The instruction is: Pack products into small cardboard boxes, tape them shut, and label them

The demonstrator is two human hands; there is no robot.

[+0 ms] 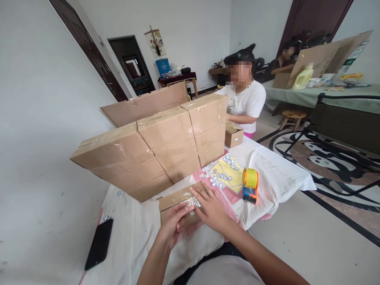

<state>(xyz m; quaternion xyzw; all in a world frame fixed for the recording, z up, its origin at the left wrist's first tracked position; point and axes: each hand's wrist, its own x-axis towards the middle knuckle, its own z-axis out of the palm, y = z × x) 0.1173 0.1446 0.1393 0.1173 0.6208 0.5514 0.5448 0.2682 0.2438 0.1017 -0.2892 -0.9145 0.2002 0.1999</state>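
Observation:
A small cardboard box (pixel 178 196) lies on the cloth-covered table right in front of me, with shiny clear tape (pixel 193 202) along its top near edge. My left hand (pixel 173 222) grips the near side of this box, its thumb and fingers closed by the tape. Spread over the top and front edge is my right hand (pixel 210 206), fingers stretched out flat on the box. To the right, an orange and blue tape dispenser (pixel 251 186) with a yellow roll stands on the cloth. Many small white labels (pixel 228 162) are scattered on a yellow sheet (pixel 234 174) behind it.
A wall of stacked cardboard boxes (pixel 169 138) stands beyond my hands. A black phone (pixel 99 244) lies at the left table edge. Across the table a person in a white shirt (pixel 247 103) is near another small box (pixel 233 136). A second person sits at a farther table (pixel 297 93).

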